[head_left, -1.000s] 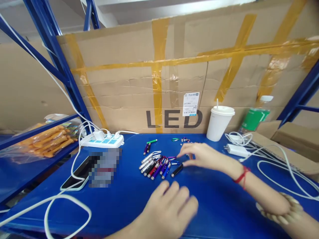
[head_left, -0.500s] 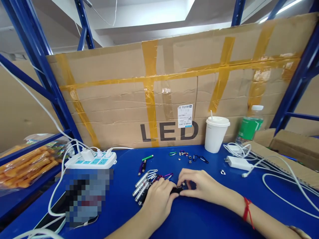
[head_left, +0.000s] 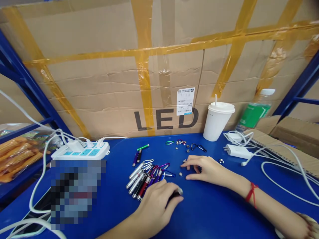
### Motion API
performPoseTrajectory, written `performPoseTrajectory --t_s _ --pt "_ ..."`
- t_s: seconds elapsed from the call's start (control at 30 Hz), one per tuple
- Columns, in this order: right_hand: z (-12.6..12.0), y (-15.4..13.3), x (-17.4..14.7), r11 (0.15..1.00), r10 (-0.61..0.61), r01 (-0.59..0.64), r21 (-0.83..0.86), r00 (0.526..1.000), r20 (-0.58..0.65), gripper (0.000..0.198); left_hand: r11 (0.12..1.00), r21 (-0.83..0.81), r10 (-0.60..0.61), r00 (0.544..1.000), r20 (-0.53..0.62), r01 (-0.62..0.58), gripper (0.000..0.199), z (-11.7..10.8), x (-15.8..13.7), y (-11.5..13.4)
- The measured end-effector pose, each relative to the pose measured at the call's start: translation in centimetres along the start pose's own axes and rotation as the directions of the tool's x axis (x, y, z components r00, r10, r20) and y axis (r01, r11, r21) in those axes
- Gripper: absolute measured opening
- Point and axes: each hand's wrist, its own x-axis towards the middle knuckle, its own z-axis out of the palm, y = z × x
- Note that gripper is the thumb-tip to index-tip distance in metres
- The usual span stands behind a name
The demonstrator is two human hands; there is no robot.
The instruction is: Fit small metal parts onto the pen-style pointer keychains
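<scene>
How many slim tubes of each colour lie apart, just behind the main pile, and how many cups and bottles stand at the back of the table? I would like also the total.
Green tube: 1
Purple tube: 1
Black tube: 1
White cup: 1
Bottle with green label: 1
Total: 5

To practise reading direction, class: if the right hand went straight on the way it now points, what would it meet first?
Probably the small silver disc lying just ahead of the right hand, though depth is unclear and the hand might pass above.
</scene>
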Motion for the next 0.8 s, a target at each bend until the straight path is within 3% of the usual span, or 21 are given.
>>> performPoseTrajectory --t_s 0.07,0.17,0.4,0.5,0.67,0.8 --pt "0.0 0.0 0.0 1.000 -0.016 0.016 -0.012 1.000 -0.005 0.036 0.993 -0.058 -0.098 0.995 0.013 0.099 0.015 -0.1 0.2 -0.2" --pt "0.3 -0.5 -0.2 0.998 -0.051 0.051 -0.045 0.999 -0.014 0.036 0.983 -0.107 -0.148 0.989 0.020 0.149 0.019 -0.2 0.3 -0.4" --pt "1.1 -1.1 -0.3 0.990 -0.133 0.131 -0.041 0.991 -0.030 0.025 0.998 -0.043 -0.047 0.997 0.061 0.050 0.022 -0.2 0.1 -0.1" --pt "1.3 -1.0 -0.1 0.995 -0.095 0.095 -0.003 0.994 -0.049 0.020 0.994 -0.067 -0.081 0.994 0.080 0.086 0.023 -0.1 0.1 0.0" --pt "1.7 -1.1 0.0 0.996 0.075 -0.072 0.056 0.996 -0.053 0.019 0.974 -0.152 -0.148 0.980 0.131 0.167 0.021 0.0 0.2 0.1" --pt "1.9 -1.7 -0.1 0.998 0.031 -0.020 0.066 0.985 -0.171 0.016 0.955 -0.220 -0.167 0.975 0.146 0.197 0.023 -0.2 0.4 0.4"
